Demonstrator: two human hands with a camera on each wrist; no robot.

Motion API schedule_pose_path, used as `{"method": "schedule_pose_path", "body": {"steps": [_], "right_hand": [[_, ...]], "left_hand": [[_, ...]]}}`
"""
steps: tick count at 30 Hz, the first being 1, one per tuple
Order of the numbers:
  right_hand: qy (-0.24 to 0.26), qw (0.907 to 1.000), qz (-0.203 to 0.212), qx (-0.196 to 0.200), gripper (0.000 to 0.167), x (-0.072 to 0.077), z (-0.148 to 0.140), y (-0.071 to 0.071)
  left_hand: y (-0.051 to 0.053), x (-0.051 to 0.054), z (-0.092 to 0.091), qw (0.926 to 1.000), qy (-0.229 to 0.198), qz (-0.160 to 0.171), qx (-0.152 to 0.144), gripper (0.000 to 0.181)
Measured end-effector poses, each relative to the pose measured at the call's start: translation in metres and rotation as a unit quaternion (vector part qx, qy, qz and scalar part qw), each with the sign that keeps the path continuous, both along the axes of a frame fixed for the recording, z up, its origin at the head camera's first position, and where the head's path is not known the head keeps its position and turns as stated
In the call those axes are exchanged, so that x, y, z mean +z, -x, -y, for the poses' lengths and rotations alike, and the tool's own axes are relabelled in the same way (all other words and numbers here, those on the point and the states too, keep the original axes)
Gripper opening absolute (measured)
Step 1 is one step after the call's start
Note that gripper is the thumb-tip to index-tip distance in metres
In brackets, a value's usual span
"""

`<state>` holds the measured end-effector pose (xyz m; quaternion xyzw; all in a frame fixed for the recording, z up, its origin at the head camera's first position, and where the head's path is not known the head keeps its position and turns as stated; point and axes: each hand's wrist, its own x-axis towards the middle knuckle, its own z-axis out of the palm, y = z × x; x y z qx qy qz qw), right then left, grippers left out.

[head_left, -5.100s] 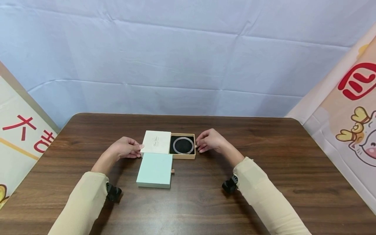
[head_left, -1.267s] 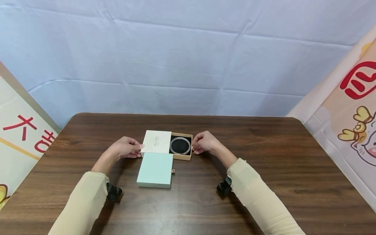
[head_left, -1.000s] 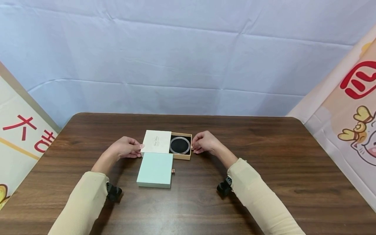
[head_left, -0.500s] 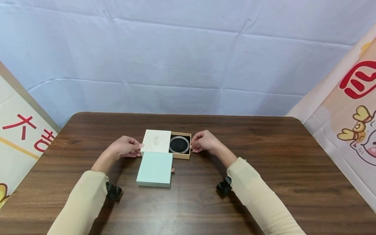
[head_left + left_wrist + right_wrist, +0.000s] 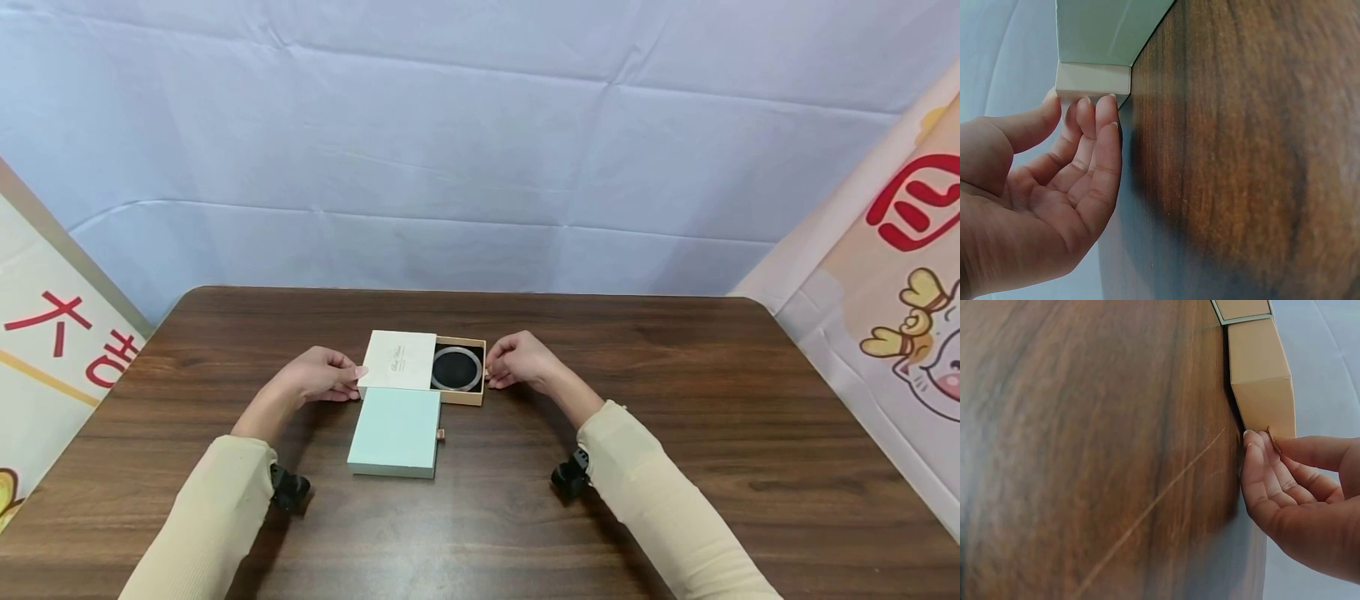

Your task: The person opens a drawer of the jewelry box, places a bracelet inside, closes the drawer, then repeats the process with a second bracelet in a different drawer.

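A cream box sleeve (image 5: 397,360) with small print on top lies flat on the table. Out of its right end sticks a tan drawer (image 5: 461,398), whose black padding (image 5: 456,370) bears a silvery bangle (image 5: 457,349). My left hand (image 5: 322,375) pinches the sleeve's left end, thumb above and fingers below in the head view. At the drawer's outer end, my right hand (image 5: 522,362) pinches a small ribbon tab (image 5: 1274,441) between thumb and fingers. Part of the drawer is hidden inside the sleeve.
Just in front of the sleeve, touching or nearly so, lies a mint-green box (image 5: 396,433) with a brown tab (image 5: 441,434) on its right side. Everything rests on a dark wooden table (image 5: 675,375). Pale cloth (image 5: 450,150) hangs behind.
My right hand and the drawer have moved left over the last five seconds, so less of the drawer shows outside the sleeve. The left hand, sleeve and mint box have stayed put.
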<state>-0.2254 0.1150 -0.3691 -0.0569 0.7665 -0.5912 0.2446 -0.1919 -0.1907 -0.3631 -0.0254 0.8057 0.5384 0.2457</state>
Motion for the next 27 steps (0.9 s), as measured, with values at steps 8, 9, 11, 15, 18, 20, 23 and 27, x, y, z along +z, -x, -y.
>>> {"method": "schedule_pose_path", "body": {"steps": [8,9,11,15,18,20,23,27], "right_hand": [[0.009,0.9999,-0.005,-0.002,0.01,-0.003,0.006,0.001],[0.011,0.9999,-0.005,-0.001,0.01,-0.003,0.007,0.001],[0.012,0.9999,-0.004,0.0,0.01,-0.002,0.008,0.0],[0.011,0.9999,-0.002,0.0,0.011,-0.001,0.009,0.0],[0.012,0.9999,0.0,-0.002,0.011,-0.001,0.011,0.0],[0.015,0.9999,0.002,-0.003,0.011,0.0,0.012,0.0],[0.017,0.9999,0.001,-0.002,0.011,-0.001,0.013,0.0],[0.016,0.9999,0.001,-0.001,0.01,-0.001,0.015,-0.001]], "left_hand": [[-0.001,0.001,-0.001,1.0,0.001,-0.001,0.001,0.024],[-0.001,0.0,-0.001,1.0,0.001,-0.001,0.002,0.024],[0.0,0.0,-0.001,1.0,0.001,-0.001,0.003,0.024],[0.0,-0.001,0.0,1.0,0.001,0.0,0.007,0.024],[0.0,-0.001,0.0,1.0,0.001,0.0,0.006,0.024],[0.0,-0.001,0.001,1.0,0.0,0.0,0.006,0.024],[0.0,0.0,0.0,1.0,0.0,-0.001,0.005,0.024],[-0.001,0.0,0.0,1.0,0.002,-0.002,0.002,0.024]]}}
